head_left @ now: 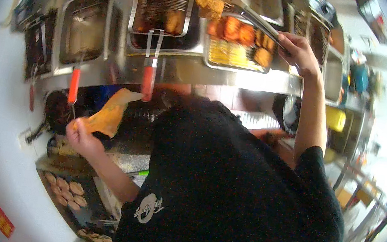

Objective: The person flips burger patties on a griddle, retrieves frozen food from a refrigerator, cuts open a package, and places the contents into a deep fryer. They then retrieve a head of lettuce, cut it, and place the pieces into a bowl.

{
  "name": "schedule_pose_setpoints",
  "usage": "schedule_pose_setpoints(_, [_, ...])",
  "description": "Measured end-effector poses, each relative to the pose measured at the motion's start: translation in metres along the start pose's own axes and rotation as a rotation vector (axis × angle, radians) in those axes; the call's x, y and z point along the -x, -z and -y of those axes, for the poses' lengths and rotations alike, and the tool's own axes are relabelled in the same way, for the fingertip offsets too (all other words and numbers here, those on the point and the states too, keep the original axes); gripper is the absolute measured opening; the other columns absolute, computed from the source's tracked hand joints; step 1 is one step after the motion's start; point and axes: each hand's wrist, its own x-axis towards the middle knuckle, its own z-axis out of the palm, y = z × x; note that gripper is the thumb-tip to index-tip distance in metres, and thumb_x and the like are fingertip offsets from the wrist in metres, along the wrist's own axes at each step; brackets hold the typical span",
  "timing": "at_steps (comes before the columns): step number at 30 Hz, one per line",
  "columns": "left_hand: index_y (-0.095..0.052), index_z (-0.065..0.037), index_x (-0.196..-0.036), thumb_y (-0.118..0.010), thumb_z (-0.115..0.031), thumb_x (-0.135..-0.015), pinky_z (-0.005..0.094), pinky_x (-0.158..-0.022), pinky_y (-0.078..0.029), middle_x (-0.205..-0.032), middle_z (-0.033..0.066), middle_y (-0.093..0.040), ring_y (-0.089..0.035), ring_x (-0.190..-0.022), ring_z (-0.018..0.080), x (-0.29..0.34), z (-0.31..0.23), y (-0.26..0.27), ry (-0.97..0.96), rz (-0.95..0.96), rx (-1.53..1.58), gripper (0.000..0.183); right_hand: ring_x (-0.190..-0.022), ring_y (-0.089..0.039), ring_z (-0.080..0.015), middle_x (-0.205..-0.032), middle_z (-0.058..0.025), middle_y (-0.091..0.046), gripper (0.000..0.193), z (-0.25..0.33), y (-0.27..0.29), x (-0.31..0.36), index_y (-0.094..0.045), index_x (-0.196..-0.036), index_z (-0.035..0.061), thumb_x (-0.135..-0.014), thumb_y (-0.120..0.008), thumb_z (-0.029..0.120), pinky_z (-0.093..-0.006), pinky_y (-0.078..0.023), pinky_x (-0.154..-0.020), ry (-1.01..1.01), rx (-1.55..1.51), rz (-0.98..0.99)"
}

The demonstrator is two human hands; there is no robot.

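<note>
My right hand is closed round the handle end of a pair of metal tongs, reaching out over the counter. The jaws grip a golden, crumbed fried piece, held up at the far side. Below the tongs sits a metal tray with reddish-brown fried pieces and a bright yellow, ridged area. Nearer to me on the left, my left hand pinches the lower corner of an orange-brown paper bag. The bag hangs away from the counter; its mouth and inside cannot be made out.
A wire fry basket left of the tray holds a browned piece, its red handle pointing toward me. Further left is a fryer vat with another red handle. Several pale round patties lie at lower left. A metal rack stands right.
</note>
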Motion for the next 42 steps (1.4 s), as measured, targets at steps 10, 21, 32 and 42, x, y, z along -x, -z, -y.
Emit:
schedule_pose_setpoints(10, [-0.057, 0.001, -0.102, -0.062, -0.023, -0.105, 0.0338, -0.085, -0.053, -0.097, 0.0109, -0.063, -0.063, -0.09, 0.0196, -0.024, -0.006, -0.006, 0.009, 0.099, -0.083, 0.025, -0.06, -0.049, -0.0078, -0.068, 0.0014, -0.057, 0.032, -0.187, 0.049, 0.044, -0.076, -0.112, 0.0025, -0.099, -0.066, 0.03, -0.0283, -0.041, -0.055, 0.197, 0.299, -0.103])
schedule_pose_setpoints(21, [-0.058, 0.002, -0.102, -0.065, -0.02, -0.102, 0.0341, -0.082, -0.053, -0.097, 0.0117, -0.064, -0.063, -0.088, 0.0205, -0.014, -0.001, -0.007, 0.047, 0.041, 0.029, 0.024, -0.095, -0.071, -0.0163, -0.104, -0.0107, -0.078, 0.034, -0.066, 0.046, 0.06, -0.074, -0.125, 0.008, -0.096, -0.072, 0.026, -0.0342, -0.055, -0.088, 0.167, 0.607, -0.242])
schedule_pose_setpoints(32, [-0.057, 0.001, -0.098, -0.059, -0.012, -0.104, 0.0304, -0.076, -0.052, -0.087, 0.0081, -0.064, -0.059, -0.079, 0.0143, 0.01, 0.003, -0.017, -0.002, 0.078, 0.101, 0.015, -0.093, -0.072, -0.0422, -0.095, -0.0263, -0.073, 0.036, 0.164, -0.156, -0.018, -0.076, -0.097, 0.0011, -0.096, -0.061, 0.034, -0.0522, -0.057, -0.085, 0.517, 1.038, -0.055])
schedule_pose_setpoints(42, [-0.057, 0.001, -0.098, -0.062, -0.011, -0.103, 0.0295, -0.076, -0.051, -0.087, 0.0068, -0.064, -0.057, -0.079, 0.0124, 0.001, 0.015, -0.006, -0.012, 0.06, 0.142, 0.014, -0.096, -0.074, -0.0399, -0.097, -0.0229, -0.075, 0.024, 0.169, -0.218, -0.021, -0.077, -0.094, 0.0018, -0.086, -0.062, 0.018, -0.0492, -0.058, -0.086, 0.42, 1.056, -0.059])
